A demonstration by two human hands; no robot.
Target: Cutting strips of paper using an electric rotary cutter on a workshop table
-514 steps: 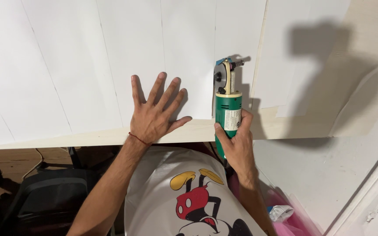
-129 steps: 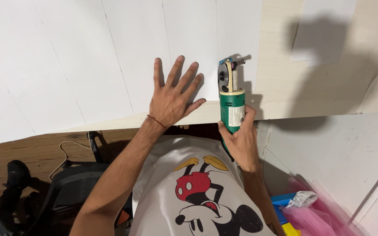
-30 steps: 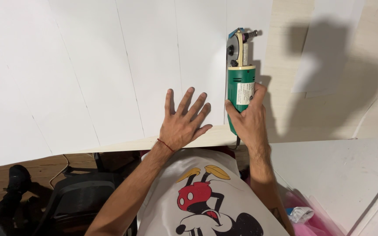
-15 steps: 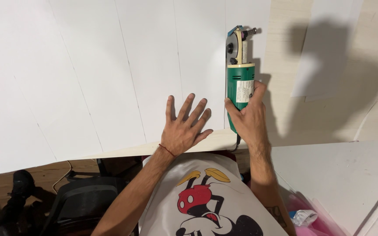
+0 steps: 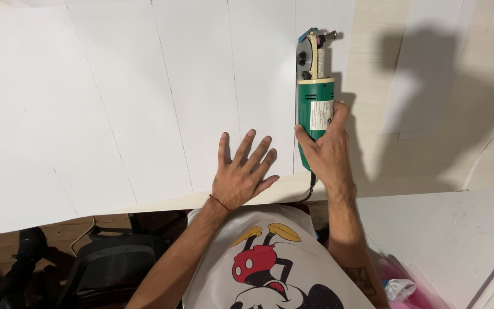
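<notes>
A large white sheet marked with thin lines lies flat on a pale wooden table. My left hand presses flat on the sheet near the table's front edge, fingers spread. My right hand grips the body of a green electric rotary cutter, which points away from me along a line in the sheet. Its cord drops over the table edge. The cutter stands just right of my left hand.
A separate white strip lies on the table to the right. A white surface sits lower right, with pink plastic beside it. A black chair stands below the table edge at left.
The cutter and my right hand have moved farther away from me along the sheet. My left hand has stayed flat on the sheet near the edge.
</notes>
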